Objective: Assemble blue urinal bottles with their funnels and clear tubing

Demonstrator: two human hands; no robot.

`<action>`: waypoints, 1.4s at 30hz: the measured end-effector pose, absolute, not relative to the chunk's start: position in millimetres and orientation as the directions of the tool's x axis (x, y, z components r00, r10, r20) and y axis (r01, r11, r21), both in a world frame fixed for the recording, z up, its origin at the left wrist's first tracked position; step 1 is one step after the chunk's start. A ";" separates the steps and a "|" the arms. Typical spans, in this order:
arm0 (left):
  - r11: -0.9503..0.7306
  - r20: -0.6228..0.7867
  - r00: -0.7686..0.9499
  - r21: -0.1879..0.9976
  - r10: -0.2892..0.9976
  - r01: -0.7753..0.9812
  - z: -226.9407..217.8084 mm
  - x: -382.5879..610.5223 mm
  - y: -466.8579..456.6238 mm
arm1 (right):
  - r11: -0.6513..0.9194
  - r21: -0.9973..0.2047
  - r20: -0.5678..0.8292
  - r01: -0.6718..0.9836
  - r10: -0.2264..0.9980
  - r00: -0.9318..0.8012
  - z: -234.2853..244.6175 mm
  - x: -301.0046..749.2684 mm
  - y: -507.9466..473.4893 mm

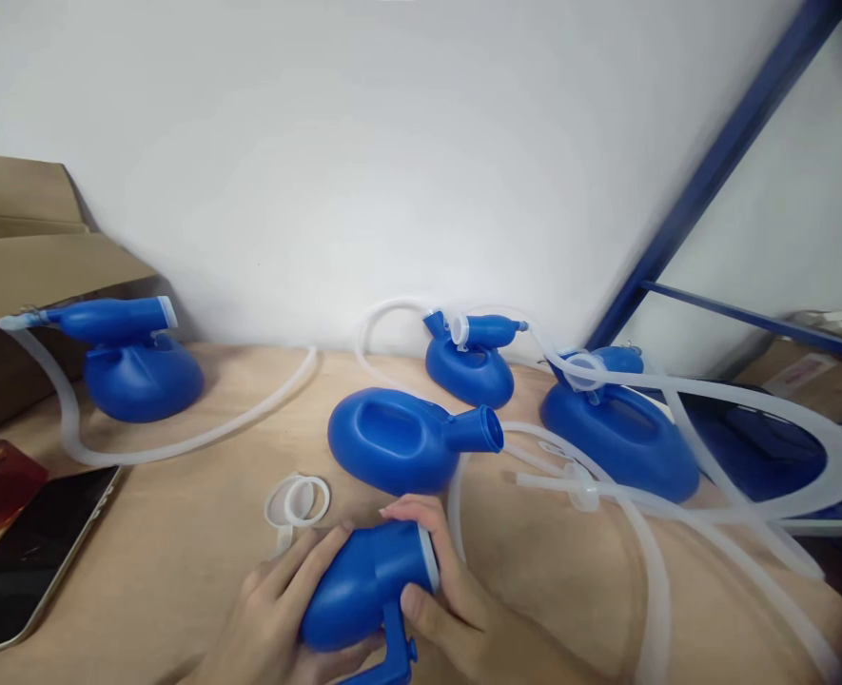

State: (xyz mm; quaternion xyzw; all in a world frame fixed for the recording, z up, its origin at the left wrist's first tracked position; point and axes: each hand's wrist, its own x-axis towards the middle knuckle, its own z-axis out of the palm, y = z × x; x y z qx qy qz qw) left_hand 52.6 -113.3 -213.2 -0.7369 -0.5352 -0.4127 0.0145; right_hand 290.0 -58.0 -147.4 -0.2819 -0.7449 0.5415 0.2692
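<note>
Low over the table's front, a blue plastic urinal funnel (363,580) lies between both hands, with a white ring around its right end and a blue bracket arm pointing down. My left hand (278,595) wraps its rounded left end. On the ringed end, my right hand (456,599) closes with its thumb below and fingers above. Just behind is a blue urinal bottle (392,438) on its side, its open neck facing right. Left of it lie a white ring and a clear cap (306,501). The undersides of the funnel and some fingertips are hidden.
Other blue bottles with funnels stand at left (142,381), back middle (470,371) and right (620,433). Pale hoses (763,390) loop across the right side. A phone (35,552) and a cardboard box (49,276) are at left; a blue metal frame (713,181) rises at right.
</note>
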 end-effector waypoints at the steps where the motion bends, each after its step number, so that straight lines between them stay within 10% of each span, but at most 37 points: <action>1: -0.434 0.628 0.104 0.399 0.771 0.808 -211.2 54.4 -115.1 | 0.242 -0.964 0.098 0.108 0.703 -0.704 -148.1 290.7 -57.7; 11: -0.522 0.657 0.242 0.269 0.714 0.809 -197.7 32.6 -104.8 | -0.113 -0.993 -0.047 -0.035 0.650 -0.758 -176.4 286.7 -53.6; 18: 0.081 0.412 -0.410 0.619 0.814 0.781 -164.2 -20.6 -67.5 | 0.230 -0.926 -0.097 0.299 0.620 -0.778 -162.1 278.8 -57.5; 37: -0.021 0.483 -0.236 0.469 0.843 0.883 -221.4 -53.0 -26.4 | 0.882 -0.149 0.202 0.448 0.470 -0.859 -176.4 201.6 -24.3; 42: -0.022 0.499 -0.214 0.425 0.840 0.905 -230.5 -53.5 -29.7 | 0.887 -0.232 0.437 0.399 0.462 -0.772 -126.6 235.8 -23.4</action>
